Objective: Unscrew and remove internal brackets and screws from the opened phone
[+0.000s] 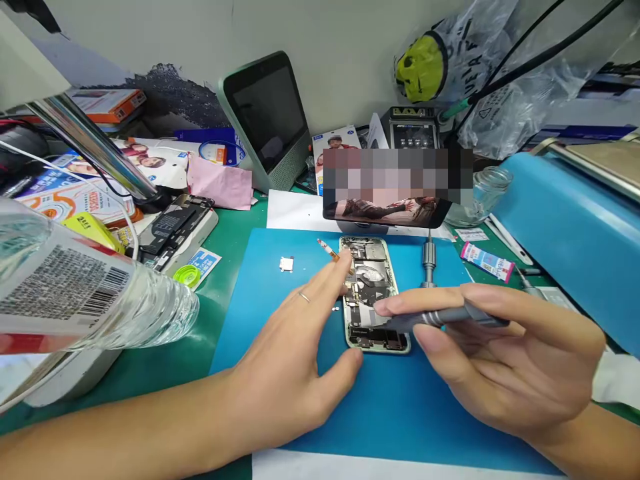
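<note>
An opened smartphone (pixel 370 267) lies on a blue mat (pixel 300 400), its battery and inner parts exposed. My left hand (pixel 300 340) has its fingers stretched out along the phone's left edge, thumb near the lower left corner. An orange-and-white flex cable (pixel 327 249) sticks out by its fingertips; whether they touch it I cannot tell. My right hand (pixel 515 353) grips a slim grey hand tool (pixel 425 320), its front end tilted over the phone's lower half. The exact kind of tip is unclear. A small silvery part (pixel 287 264) lies to the left of the phone.
A grey screwdriver (pixel 429 260) lies behind the phone, below a propped-up phone (pixel 385 210) with a partly blurred screen. At left are a large clear bottle (pixel 100 287), a lamp post (pixel 95 147) and another opened phone (pixel 177 227). A smart display (pixel 270 113) and glass jar (pixel 483 197) stand behind.
</note>
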The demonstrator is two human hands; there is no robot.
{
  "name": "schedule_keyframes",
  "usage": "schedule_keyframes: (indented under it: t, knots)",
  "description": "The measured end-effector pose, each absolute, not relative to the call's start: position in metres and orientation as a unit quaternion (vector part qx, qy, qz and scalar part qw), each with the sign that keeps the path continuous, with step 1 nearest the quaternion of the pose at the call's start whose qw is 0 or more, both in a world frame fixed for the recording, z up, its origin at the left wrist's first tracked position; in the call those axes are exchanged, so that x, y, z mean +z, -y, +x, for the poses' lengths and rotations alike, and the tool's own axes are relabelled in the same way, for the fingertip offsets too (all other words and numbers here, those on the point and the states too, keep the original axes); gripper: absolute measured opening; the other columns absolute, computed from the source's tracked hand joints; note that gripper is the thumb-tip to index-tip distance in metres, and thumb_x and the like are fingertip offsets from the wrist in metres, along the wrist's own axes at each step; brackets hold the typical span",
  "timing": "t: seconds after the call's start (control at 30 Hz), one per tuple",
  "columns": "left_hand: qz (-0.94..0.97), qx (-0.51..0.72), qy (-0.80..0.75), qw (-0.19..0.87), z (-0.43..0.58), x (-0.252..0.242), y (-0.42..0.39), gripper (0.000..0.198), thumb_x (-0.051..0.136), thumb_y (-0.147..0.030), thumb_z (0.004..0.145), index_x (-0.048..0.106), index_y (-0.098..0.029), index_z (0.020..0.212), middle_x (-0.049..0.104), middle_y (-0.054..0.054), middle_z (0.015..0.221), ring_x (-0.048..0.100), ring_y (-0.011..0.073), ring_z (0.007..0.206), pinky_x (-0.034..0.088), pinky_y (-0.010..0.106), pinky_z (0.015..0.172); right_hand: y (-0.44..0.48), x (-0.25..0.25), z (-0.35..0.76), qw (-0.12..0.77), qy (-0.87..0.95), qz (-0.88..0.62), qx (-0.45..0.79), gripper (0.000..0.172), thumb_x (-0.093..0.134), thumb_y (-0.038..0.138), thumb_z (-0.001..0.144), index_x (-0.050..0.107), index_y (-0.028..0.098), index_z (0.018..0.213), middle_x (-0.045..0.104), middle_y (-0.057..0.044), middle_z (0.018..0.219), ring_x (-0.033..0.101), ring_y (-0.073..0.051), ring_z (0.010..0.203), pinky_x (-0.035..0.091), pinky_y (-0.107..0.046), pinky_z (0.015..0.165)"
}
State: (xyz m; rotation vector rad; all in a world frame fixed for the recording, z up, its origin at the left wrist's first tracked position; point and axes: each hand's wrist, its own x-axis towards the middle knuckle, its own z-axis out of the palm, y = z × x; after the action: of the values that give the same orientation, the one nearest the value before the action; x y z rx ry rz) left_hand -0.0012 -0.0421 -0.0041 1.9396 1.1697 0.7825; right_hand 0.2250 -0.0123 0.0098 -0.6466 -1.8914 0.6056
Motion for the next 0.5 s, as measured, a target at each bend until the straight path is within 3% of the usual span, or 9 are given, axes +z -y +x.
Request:
schedule_keyframes:
  t: [0.17,0.4,0.5]
  knots:
    - [0.761,0.301,-0.444,0.365,-0.001,-0.002,0.042,0.093,0.061,-0.022,0.094,0.001,-0.036,0.163,0.025,0.001,0.167,0.036,0.0278,0.148,0.031,0.047,0.123,0.008,0.004,0.225,0.519,0.756,-0.278,0.286,0.066,0.061,-0.001,0.088,0.053,0.038,0.14,0.078,-0.001,0.105,0.079,-0.023,0.089,0.071,-0.041,0.075]
    - [0.771,0.356,-0.403,0.342,-0.002,0.002,0.046,0.088,0.059,-0.019,0.093,0.008,-0.037,0.162,0.024,0.0,0.168,0.031,0.0297,0.15,0.03,0.052,0.123,0.0,0.001,0.224,0.538,0.728,-0.296,0.304,0.047,0.058,0.009,0.095,0.048,0.034,0.133,0.073,-0.001,0.101,0.076,-0.018,0.089,0.068,-0.033,0.072]
    - [0.757,0.366,-0.41,0.354,-0.004,0.016,0.061,0.086,0.058,-0.022,0.095,0.009,-0.041,0.162,0.025,-0.002,0.167,0.037,0.0315,0.147,0.035,0.055,0.12,-0.001,0.001,0.225,0.539,0.723,-0.317,0.295,0.041,0.057,0.012,0.097,0.046,0.03,0.132,0.073,-0.002,0.098,0.076,-0.017,0.089,0.066,-0.031,0.072]
